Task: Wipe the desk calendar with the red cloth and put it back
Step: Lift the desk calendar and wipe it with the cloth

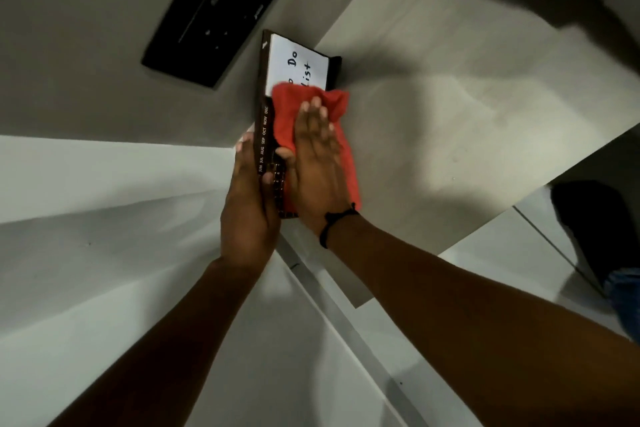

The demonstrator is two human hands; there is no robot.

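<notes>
The desk calendar point(298, 62) is a dark brown wooden frame with month names down its left edge and a white "To Do List" panel. It is held in the air at the middle of the view. My left hand point(247, 204) grips its lower left edge, thumb on the front. My right hand point(317, 156) lies flat, fingers together, pressing the red cloth point(291, 107) against the calendar's face. The cloth covers the lower half of the white panel and hangs past the right edge.
A black flat device point(214, 10) is fixed to the grey wall behind the calendar. A pale grey surface point(450, 107) spreads to the right. White panels point(86, 253) fill the lower left. A dark shoe and jeans point(609, 253) show at the right edge.
</notes>
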